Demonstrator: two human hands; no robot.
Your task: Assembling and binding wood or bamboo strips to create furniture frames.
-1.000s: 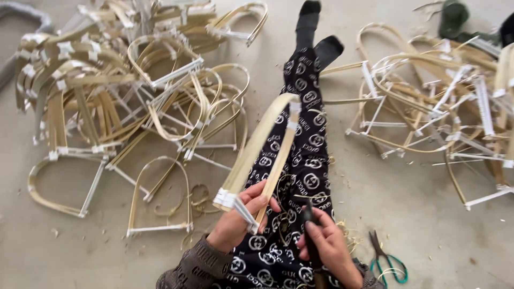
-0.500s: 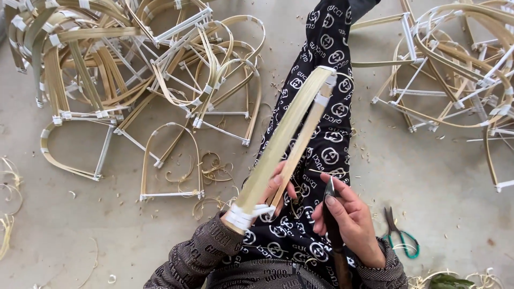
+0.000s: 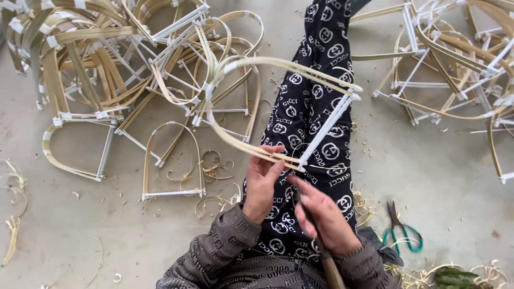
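**Head view: bamboo frame held over the lap, tool at its corner**

Head camera looks down on a seated person whose legs, in black trousers with a white repeating pattern, stretch away over a grey concrete floor point(image 3: 444, 192). The left hand point(image 3: 262, 182) is closed around the lower edge of a bent bamboo frame point(image 3: 267, 67), an arch of pale split strips closed by a straight white-wrapped bar; the frame is held tilted above the thighs, its arch pointing left. The right hand point(image 3: 326, 219) grips a wooden-handled tool point(image 3: 327, 267), fingers wrapped tight around it, its tip up against the frame's near corner; the blade itself is hidden by the fingers.

Left of the legs lies a big heap of similar frames point(image 3: 107, 69), with one single frame point(image 3: 171, 160) flat on the floor nearer the person. A second pile of frames point(image 3: 455, 64) lies to the right. Green-handled scissors point(image 3: 404, 233) lie on the floor just right of the right forearm, among curled bamboo shavings point(image 3: 214, 171).
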